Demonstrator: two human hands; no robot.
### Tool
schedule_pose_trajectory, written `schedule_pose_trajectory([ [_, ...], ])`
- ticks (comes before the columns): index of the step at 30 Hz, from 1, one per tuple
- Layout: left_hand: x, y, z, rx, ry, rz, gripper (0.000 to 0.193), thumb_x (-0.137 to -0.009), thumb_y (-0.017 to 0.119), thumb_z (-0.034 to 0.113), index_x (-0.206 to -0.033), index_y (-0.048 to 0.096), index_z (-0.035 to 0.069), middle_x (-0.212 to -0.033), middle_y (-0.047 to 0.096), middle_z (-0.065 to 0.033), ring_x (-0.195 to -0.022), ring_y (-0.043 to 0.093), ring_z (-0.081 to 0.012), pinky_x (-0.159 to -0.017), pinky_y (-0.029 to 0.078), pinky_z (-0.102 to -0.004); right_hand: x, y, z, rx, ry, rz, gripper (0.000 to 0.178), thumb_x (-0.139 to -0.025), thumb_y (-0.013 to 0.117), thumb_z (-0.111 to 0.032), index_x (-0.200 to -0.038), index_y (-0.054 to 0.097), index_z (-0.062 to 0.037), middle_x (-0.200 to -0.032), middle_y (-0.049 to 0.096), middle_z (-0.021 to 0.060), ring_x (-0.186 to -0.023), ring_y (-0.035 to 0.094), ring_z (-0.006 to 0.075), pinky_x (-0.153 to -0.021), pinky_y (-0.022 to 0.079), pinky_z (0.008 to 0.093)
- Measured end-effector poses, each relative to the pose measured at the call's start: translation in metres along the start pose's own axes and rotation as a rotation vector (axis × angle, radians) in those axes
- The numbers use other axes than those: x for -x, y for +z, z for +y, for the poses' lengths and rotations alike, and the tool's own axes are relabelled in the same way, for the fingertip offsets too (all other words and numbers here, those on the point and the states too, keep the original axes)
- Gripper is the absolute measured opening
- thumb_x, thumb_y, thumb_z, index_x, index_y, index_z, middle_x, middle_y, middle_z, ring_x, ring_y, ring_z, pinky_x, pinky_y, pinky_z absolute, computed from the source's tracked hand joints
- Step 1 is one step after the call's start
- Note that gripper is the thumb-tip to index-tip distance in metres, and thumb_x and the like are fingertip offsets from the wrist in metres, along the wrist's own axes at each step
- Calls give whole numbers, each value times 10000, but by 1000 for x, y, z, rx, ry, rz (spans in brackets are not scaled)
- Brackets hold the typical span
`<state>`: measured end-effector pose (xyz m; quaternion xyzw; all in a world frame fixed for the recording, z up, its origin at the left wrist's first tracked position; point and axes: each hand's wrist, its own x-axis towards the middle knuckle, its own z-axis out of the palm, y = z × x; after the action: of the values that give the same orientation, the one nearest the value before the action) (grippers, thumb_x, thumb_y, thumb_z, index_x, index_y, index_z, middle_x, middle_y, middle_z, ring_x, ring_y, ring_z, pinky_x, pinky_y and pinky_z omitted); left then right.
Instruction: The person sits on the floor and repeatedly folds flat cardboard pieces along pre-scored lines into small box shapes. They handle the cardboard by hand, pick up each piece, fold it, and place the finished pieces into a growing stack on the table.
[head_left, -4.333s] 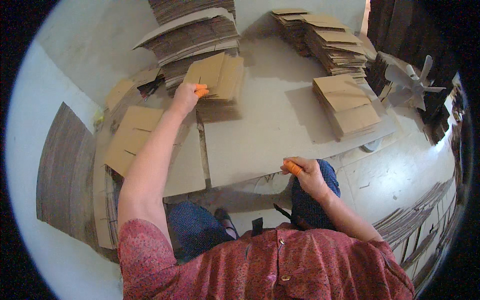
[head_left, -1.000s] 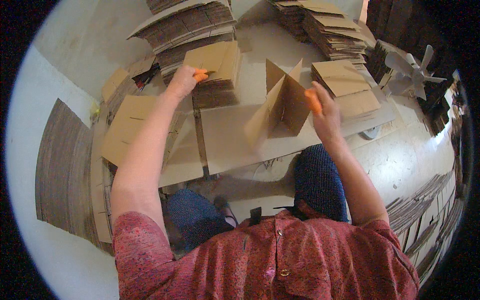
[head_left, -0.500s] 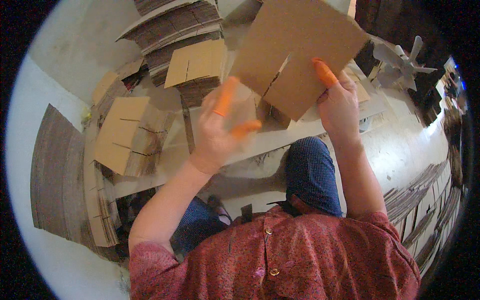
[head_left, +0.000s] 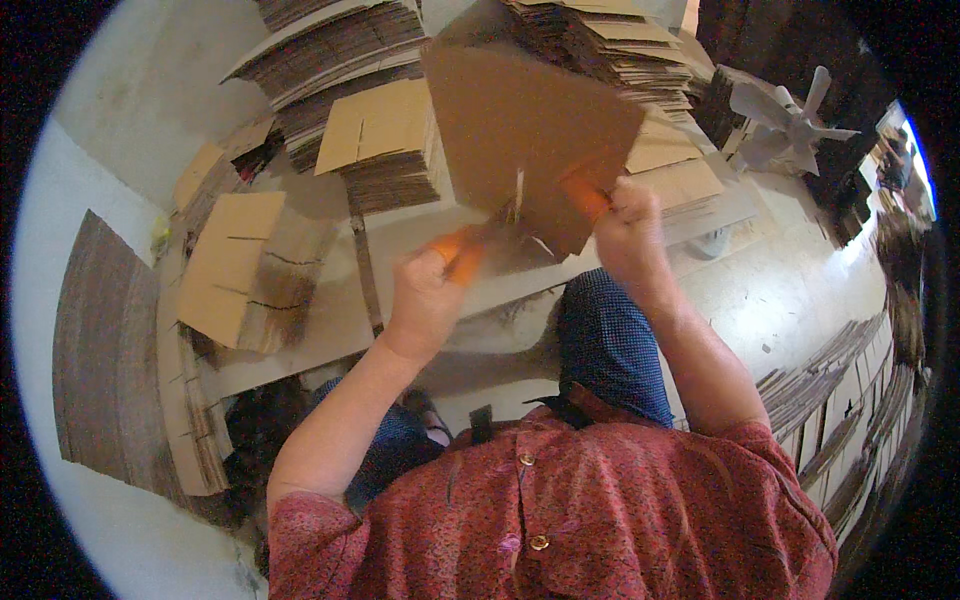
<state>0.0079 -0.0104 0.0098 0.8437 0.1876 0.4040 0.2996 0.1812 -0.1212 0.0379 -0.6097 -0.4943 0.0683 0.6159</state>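
A slotted brown cardboard sheet (head_left: 530, 120) is held up in front of me, tilted, with its slot near the lower edge. My right hand (head_left: 630, 225) is closed on its lower right edge, an orange finger cover pressed against the board. At the lower left, my left hand (head_left: 425, 295) is closed, orange covers on its thumb and finger. Its fingertips pinch the edge of a darker cardboard piece (head_left: 500, 238), which is blurred by motion and meets the sheet near the slot. Whether the two pieces are joined there, I cannot tell.
A pale table (head_left: 400, 250) carries a slotted cardboard stack (head_left: 375, 125) and another cardboard pile (head_left: 235, 270) at left. Tall stacks (head_left: 340, 60) rise behind; more cardboard (head_left: 670, 180) lies at right. A fan (head_left: 795, 125) stands far right. Cardboard bundles (head_left: 830, 390) line the lower right.
The sheet has come lower and left, turning in my right hand. My left hand, spread before, has closed on the darker piece. Stacks behind the sheet now show more.
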Motion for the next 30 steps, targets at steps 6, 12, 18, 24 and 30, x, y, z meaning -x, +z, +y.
schedule_pose_trajectory([
  [6,0,6,-2,-16,-86,41,176,-784,627,46,-952,646,-5,-730,647,-150,-587,569,-139,-554,450,-270,27,23,48,-68,157,25,113,-813,581,-21,-897,649,9,-708,623,37,-664,481,58,-586,414,231],
  [12,-1,5,2,-10,-88,44,194,-793,643,98,-963,658,7,-705,647,-145,-574,529,-91,-523,424,-258,23,18,45,202,103,-18,81,-817,598,-44,-853,642,13,-648,565,189,-607,450,54,-505,402,289],
  [18,-1,9,3,47,-134,-4,236,-797,633,65,-1010,617,-36,-853,659,-127,-693,603,-148,-620,469,-258,44,37,71,265,7,-24,145,-805,609,-77,-705,607,28,-594,542,208,-543,562,166,-466,399,363],
  [24,5,6,-19,417,-240,20,686,-883,322,558,-1288,420,14,-1286,458,-95,-1150,449,-179,-963,327,-294,41,10,52,304,-134,83,319,-810,620,-182,-1057,566,12,-966,606,200,-865,590,290,-750,462,344],
  [30,-12,40,-32,1173,-460,-153,860,-813,209,697,-1394,211,63,-1408,283,-61,-1269,287,-189,-1067,196,-322,-24,-9,35,-145,218,165,488,-809,654,-303,-1160,485,-10,-1045,601,109,-931,560,182,-805,460,306],
])
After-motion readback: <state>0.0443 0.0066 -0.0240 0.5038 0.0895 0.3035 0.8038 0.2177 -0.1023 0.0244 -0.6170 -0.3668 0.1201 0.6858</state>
